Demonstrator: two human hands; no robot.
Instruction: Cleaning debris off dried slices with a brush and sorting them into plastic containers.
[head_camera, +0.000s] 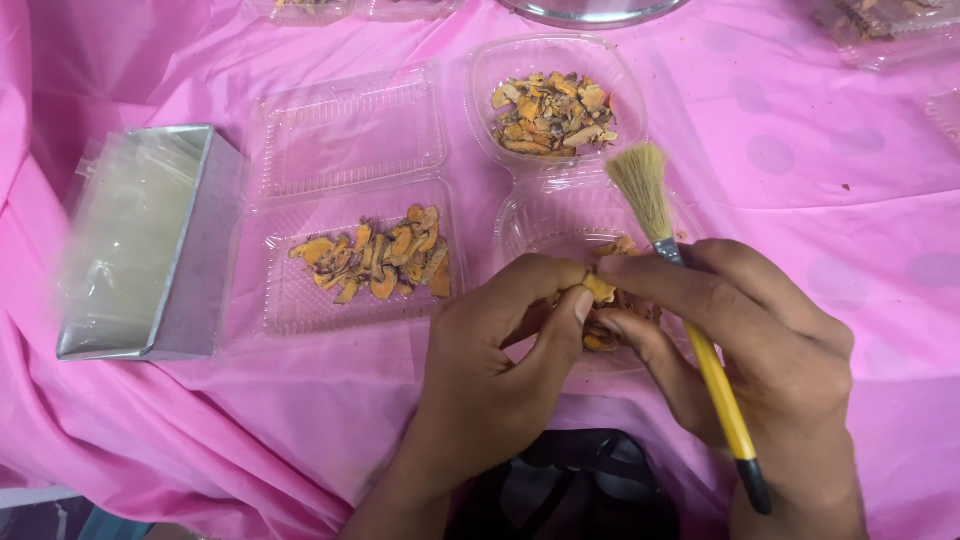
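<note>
My left hand (495, 375) and my right hand (765, 345) meet over a clear plastic clamshell tray (530, 215); together their fingertips pinch a small orange dried root slice (598, 289). Tucked in my right hand is a paintbrush (690, 305) with a yellow handle, its pale bristles pointing up and away from me. More slices lie in the tray under my fingers. The tray's other half, farther away, holds a pile of dried orange slices (552, 112).
A second clear clamshell (350, 130) lies open at the left, its near half holding dried slices (380, 262). A metal box with clear bags (145, 240) sits at far left. Pink cloth (800, 150) covers the table. A metal bowl's rim (590, 10) shows at top.
</note>
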